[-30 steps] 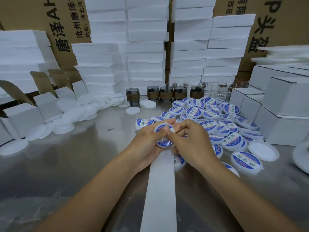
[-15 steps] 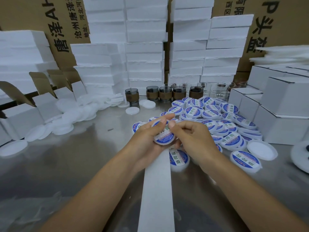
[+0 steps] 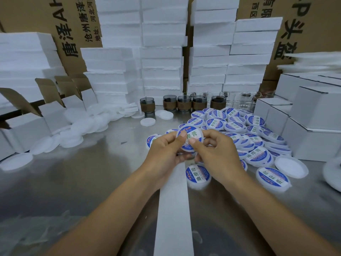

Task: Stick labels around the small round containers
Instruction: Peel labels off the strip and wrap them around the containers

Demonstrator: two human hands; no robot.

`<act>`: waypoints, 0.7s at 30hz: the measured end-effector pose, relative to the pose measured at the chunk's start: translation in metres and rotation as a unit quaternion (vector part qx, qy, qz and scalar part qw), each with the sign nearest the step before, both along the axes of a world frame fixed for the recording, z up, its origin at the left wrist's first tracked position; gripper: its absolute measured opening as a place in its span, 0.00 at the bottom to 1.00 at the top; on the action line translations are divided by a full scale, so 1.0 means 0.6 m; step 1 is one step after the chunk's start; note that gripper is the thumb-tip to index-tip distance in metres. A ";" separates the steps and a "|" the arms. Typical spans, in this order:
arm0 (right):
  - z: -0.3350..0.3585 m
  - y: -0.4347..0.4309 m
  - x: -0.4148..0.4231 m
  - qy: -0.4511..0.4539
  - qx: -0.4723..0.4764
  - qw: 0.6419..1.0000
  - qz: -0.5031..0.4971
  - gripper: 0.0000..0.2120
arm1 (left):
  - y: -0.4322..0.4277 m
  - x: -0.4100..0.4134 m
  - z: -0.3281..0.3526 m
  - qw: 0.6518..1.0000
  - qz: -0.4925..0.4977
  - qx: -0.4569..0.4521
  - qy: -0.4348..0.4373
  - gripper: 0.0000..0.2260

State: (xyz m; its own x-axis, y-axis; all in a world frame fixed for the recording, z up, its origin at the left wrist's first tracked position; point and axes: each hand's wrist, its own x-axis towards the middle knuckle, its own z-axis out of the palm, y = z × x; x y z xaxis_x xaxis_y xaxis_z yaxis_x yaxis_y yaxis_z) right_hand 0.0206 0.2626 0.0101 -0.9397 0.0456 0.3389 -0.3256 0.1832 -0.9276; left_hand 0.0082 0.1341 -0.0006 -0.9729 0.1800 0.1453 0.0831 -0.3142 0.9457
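Note:
Both hands hold one small round white container (image 3: 191,136) with a blue and white label, tilted so its face points at me, above the steel table. My left hand (image 3: 164,154) grips its left edge with the thumb on the label. My right hand (image 3: 215,154) pinches its lower right edge with thumb and fingers. A white label backing strip (image 3: 173,209) runs from under my hands toward me. A labelled container (image 3: 198,175) lies just right of the strip. A pile of labelled containers (image 3: 238,130) spreads to the right.
Unlabelled white lids (image 3: 77,128) lie at the left beside open cartons (image 3: 27,124). Dark cups with brown sleeves (image 3: 184,105) and clear glasses (image 3: 238,100) line the back. Foam stacks (image 3: 162,52) rise behind. White boxes (image 3: 313,124) stand at the right.
Both hands have lifted the container a little and tilted its labelled face up toward me. A labelled container has come into view beside the strip.

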 end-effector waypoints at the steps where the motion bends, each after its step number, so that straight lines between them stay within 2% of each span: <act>1: 0.000 0.001 0.000 0.001 -0.009 1.000 -0.005 0.06 | 0.001 0.000 0.000 1.000 -0.001 -0.005 0.005 0.14; 4: -0.001 0.003 -0.004 -0.004 -0.035 0.999 -0.013 0.08 | 0.004 0.003 -0.001 0.999 -0.020 -0.007 0.024 0.18; 7: -0.001 0.005 -0.005 -0.008 -0.069 0.997 -0.014 0.04 | 0.003 0.003 -0.004 0.999 -0.021 -0.011 0.031 0.20; 14: -0.003 0.006 -0.006 -0.008 -0.043 0.998 -0.034 0.05 | 0.000 0.004 -0.004 0.999 0.002 -0.037 0.035 0.12; 19: -0.002 0.008 0.001 0.026 -0.013 0.999 -0.029 0.02 | -0.002 0.004 0.004 1.000 0.006 -0.017 0.017 0.10; 21: 0.000 0.006 0.003 0.036 0.001 0.999 -0.008 0.05 | -0.004 0.003 0.005 1.000 0.019 -0.004 0.012 0.09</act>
